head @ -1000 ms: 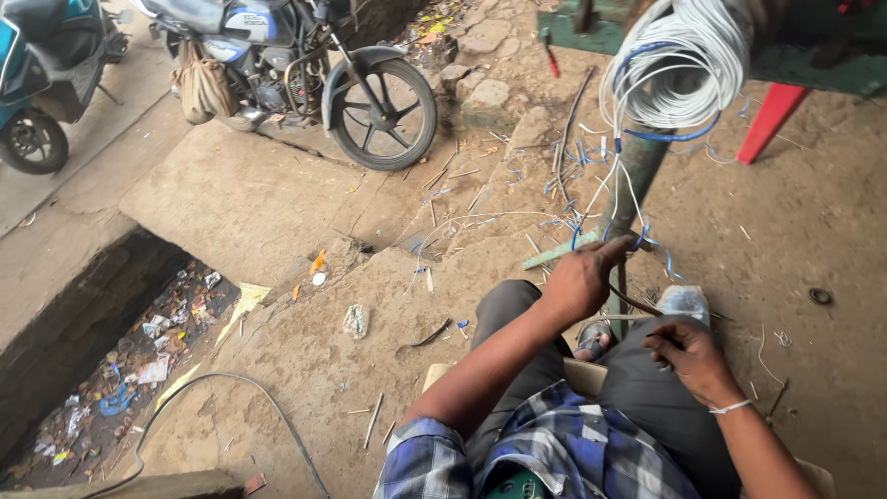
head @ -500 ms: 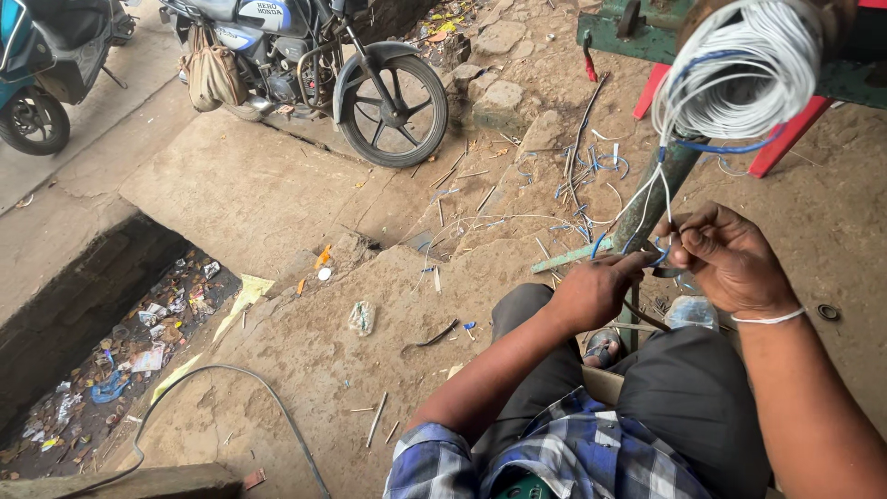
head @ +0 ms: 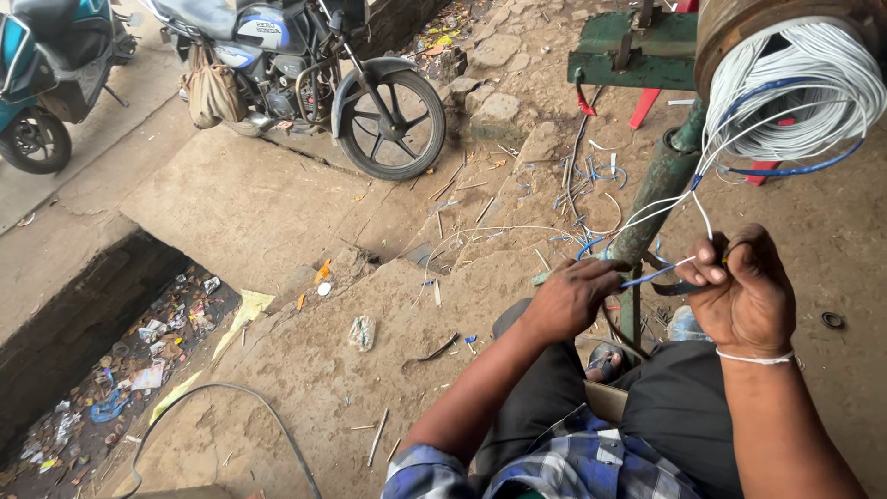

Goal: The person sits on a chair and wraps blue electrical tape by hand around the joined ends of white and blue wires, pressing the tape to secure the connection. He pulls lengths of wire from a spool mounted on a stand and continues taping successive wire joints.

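Observation:
A coil of white wire (head: 795,83) with a blue strand is wound on a rusty round drum at the top right, carried by a green metal post (head: 651,208). Loose white and blue wire ends (head: 661,271) run down from the coil to my hands. My left hand (head: 573,298) is closed around the wire ends near the post. My right hand (head: 744,294), with a white band on the wrist, pinches the same wires together with a dark curved tool. I sit with my knees up in dark trousers and a blue checked shirt.
A motorcycle (head: 305,74) is parked at the top, a blue scooter (head: 42,83) at the top left. An open drain full of litter (head: 102,370) runs along the left. Wire scraps (head: 591,176) lie on the dirt ground. A grey cable (head: 231,407) curves at the bottom left.
My right hand has risen from my knee to the wires beside the post and closed on them. My left hand stays on the wire ends. The view has tilted slightly.

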{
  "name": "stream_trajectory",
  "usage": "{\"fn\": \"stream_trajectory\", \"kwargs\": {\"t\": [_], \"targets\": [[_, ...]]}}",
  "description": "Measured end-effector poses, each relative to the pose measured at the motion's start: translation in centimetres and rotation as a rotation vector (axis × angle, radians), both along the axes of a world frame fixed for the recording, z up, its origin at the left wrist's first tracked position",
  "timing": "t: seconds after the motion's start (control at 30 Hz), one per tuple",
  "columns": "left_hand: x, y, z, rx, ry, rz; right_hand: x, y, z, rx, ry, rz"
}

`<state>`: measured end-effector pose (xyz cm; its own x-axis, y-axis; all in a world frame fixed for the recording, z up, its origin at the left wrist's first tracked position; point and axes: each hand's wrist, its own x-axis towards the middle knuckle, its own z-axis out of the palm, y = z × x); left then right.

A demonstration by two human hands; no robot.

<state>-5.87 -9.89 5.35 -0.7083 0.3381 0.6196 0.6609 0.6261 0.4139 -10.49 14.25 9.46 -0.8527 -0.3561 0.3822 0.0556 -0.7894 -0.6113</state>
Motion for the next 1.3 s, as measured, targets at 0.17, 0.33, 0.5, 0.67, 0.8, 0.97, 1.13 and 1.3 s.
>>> {"fn": "stream_trajectory", "kwargs": {"t": [0.17, 0.33, 0.5, 0.67, 0.8, 0.97, 1.13, 1.3], "targets": [[0.0, -1.3, 1.1, -0.164, 0.082, 0.075, 0.4, 0.8, 0.2, 0.004, 0.001, 0.025], [-0.7, -1.6, 2.4, -0.245, 0.074, 0.105, 0.4, 1.3, 0.5, 0.024, 0.007, 0.014], [-1.3, -1.5, 2.3, -0.422, 0.015, -0.006, 0.4, 2.3, 0.2, 0.048, -0.002, 0.031], [-1.3, -0.7, 1.6, -0.288, 0.098, -0.115, 0.2, 3.3, -0.3, 0.033, 0.001, 0.024], [-0.6, -0.1, 1.6, -0.170, 0.019, -0.200, 0.2, 4.0, -0.3, 0.020, -0.002, 0.037], [-0.8, -0.4, 2.6, -0.194, -0.057, -0.013, 0.4, 4.2, -0.3, 0.050, 0.002, -0.010], [-1.1, 0.0, 2.5, -0.052, -0.105, -0.025, -0.2, 3.9, -0.7, 0.028, -0.020, -0.020], [-1.4, 0.5, 1.4, 0.140, -0.167, -0.125, -0.6, 4.3, -2.0, -0.030, -0.022, -0.008]]}}
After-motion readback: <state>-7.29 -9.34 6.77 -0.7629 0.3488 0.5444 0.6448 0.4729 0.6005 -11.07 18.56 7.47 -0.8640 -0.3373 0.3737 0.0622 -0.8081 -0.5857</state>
